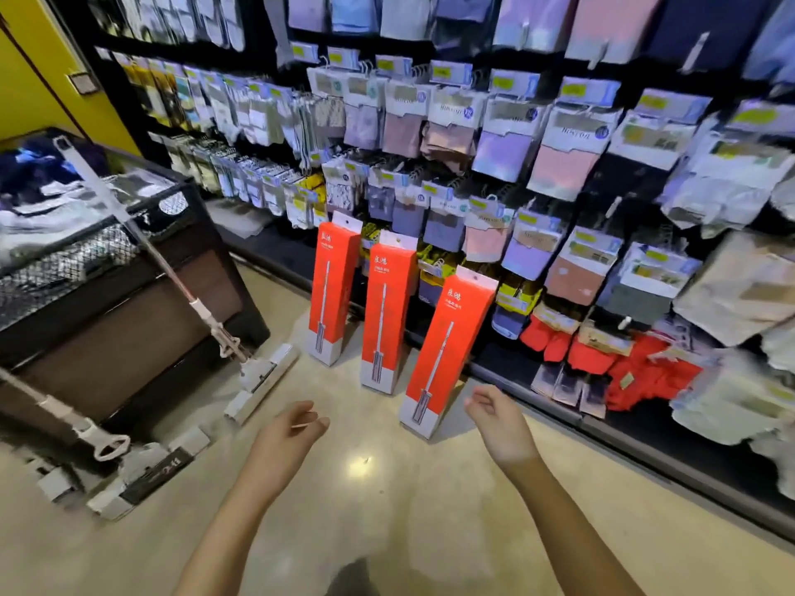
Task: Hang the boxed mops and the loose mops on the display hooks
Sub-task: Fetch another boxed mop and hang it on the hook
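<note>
Boxed mops, three: left box [333, 290], middle box [387, 314] and right box [445, 352] — orange-red fronts, white top tabs, pale grey-white bases, each with a printed silver mop. Loose mop by the bin [180, 290] — white head and fittings, handle reddish-brown lower down. Nearer loose mop [107, 449] — white and grey head with a black band. Bin [129, 294] — black frame, dark brown panels. Floor [387, 509] — glossy beige. Wall [30, 79] — yellow. Hanging packs [559, 165] — pink, lilac, grey and red, with yellow-green labels.
</note>
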Motion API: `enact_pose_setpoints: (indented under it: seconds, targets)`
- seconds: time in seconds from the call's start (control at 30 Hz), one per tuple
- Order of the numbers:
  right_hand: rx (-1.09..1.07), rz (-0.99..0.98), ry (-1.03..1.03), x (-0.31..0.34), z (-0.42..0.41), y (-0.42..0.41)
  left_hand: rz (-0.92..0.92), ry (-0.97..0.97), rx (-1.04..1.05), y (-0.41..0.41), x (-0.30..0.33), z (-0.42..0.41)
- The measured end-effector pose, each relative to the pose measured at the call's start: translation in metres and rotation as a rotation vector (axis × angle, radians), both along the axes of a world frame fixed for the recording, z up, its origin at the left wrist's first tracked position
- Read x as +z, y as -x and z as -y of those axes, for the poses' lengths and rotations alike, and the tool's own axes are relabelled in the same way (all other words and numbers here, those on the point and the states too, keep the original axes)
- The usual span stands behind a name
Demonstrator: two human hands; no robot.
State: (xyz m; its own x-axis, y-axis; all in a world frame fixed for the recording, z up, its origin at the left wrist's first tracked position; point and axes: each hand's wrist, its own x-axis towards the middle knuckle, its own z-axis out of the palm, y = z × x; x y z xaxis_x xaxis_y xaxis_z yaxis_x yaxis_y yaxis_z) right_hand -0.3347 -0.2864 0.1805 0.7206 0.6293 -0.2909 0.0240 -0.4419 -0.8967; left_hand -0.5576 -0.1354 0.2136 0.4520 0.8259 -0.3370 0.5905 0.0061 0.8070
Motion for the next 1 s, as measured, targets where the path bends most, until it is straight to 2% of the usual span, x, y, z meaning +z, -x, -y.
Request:
enact_pose_setpoints:
  seconds: [0.2, 0.4, 0.7, 1.0]
  targets:
    - [-0.161, -0.033, 0.016, -0.019, -0.078, -0.066, -0.033, 0.001, -0.081, -0.081, -0.024, -0.130]
    - [-0.400, -0.058, 0.103, -0.048, -0.117, -0.120, -0.079, 0.012, -0.331, -0.198, -0.036, -0.227]
    - [-0.554, -0.154, 0.176, -0.098, -0.156, -0.193, -0.165, 0.106, -0.632, -0.361, -0.077, -0.268]
    - [-0.524, -0.287, 0.167, -0.168, -0.211, -0.303, -0.241, 0.153, -0.699, -0.463, -0.155, -0.304]
